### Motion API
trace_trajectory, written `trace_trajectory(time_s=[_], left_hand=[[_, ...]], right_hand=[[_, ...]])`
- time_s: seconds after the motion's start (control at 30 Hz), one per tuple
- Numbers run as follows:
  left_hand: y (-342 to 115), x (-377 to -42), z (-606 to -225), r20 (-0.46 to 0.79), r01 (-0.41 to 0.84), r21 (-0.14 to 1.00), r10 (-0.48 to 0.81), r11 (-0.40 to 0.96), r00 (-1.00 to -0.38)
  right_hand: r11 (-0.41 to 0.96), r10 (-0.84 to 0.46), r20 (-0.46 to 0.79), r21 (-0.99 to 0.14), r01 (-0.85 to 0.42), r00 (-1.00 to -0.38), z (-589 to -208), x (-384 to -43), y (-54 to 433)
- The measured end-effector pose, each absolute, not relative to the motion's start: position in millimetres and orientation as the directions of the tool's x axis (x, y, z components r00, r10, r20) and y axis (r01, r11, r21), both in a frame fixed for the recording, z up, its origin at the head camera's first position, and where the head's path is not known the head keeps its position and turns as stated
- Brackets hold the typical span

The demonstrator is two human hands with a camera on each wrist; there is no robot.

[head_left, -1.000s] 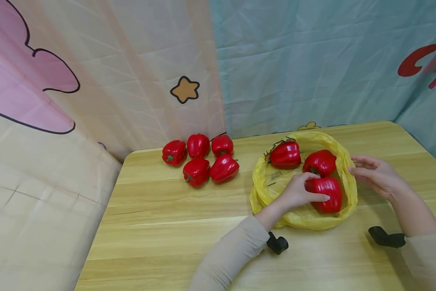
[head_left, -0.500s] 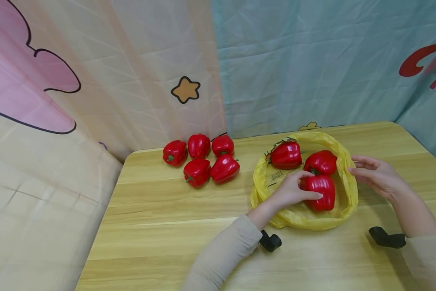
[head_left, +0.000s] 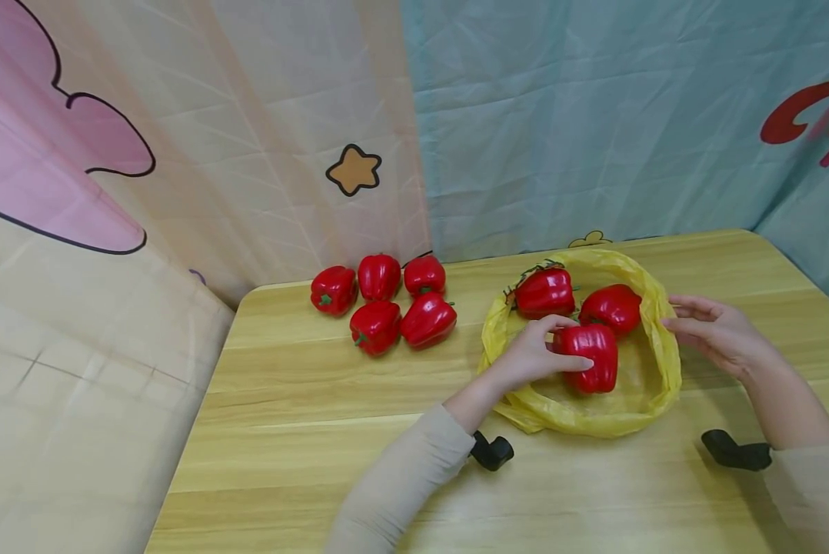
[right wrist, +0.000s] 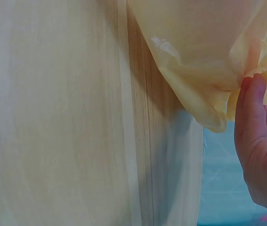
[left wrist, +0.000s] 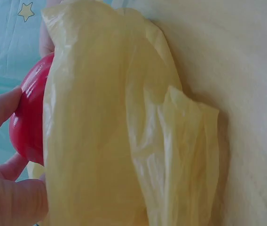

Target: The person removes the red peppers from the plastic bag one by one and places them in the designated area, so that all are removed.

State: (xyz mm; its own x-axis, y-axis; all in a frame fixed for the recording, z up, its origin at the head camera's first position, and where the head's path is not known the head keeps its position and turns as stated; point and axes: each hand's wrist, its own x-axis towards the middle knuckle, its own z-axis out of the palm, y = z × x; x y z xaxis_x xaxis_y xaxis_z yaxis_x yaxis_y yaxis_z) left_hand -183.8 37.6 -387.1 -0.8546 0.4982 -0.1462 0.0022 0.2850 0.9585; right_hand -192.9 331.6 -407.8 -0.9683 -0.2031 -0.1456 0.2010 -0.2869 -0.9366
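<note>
My left hand (head_left: 531, 355) grips a red bell pepper (head_left: 597, 358) inside a yellow plastic bag (head_left: 580, 419) with its mouth spread wide and round. The thumb lies across the pepper's near side, fingers behind it. In the left wrist view, the bag's wall (left wrist: 91, 117) hides much of this pepper (left wrist: 27, 117). Two more red peppers lie in the bag, one at the back left (head_left: 544, 294) and one at the right (head_left: 614, 309). At the bag's right rim, my right hand (head_left: 722, 335) pinches the plastic; in the right wrist view its fingertips (right wrist: 253, 87) are on the bag's edge.
Several red bell peppers (head_left: 376, 327) with green stems sit grouped at the back left of the wooden table (head_left: 283, 446). A printed curtain (head_left: 560, 138) hangs behind the table. Black wrist mounts (head_left: 736, 452) stick out from both sleeves near the table.
My left hand has moved left and slightly away from me with the pepper, from the bag's right side toward its middle. The right hand stays at the rim.
</note>
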Motion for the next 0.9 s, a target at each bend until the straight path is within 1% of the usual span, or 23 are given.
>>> trace_trajectory(time_s=[0.27,0.43,0.67,0.9], left_hand=[[21.1,-185.2,-379.5,-0.152,-0.018,0.967,0.516,0.256,-0.843],[10.5,-185.9,-373.7,-0.158,-0.013,0.959,0.494,0.284,-0.855],[-4.6,-184.9,-366.2,-0.172,-0.057,0.968,0.481,0.245,-0.860],[-20.5,-182.9,-356.3,-0.184,-0.064,0.962,0.458,0.265,-0.870]], right_hand=[[-0.283,-0.202,-0.153,-0.936,0.207,-0.967,-405.5,-194.0,330.2],[-0.278,-0.199,-0.163,-0.936,0.215,-0.966,-405.0,-194.8,329.9],[-0.290,-0.211,-0.149,-0.934,0.207,-0.966,-404.9,-194.3,330.7],[-0.299,-0.212,-0.140,-0.933,0.200,-0.967,-406.2,-193.6,330.5]])
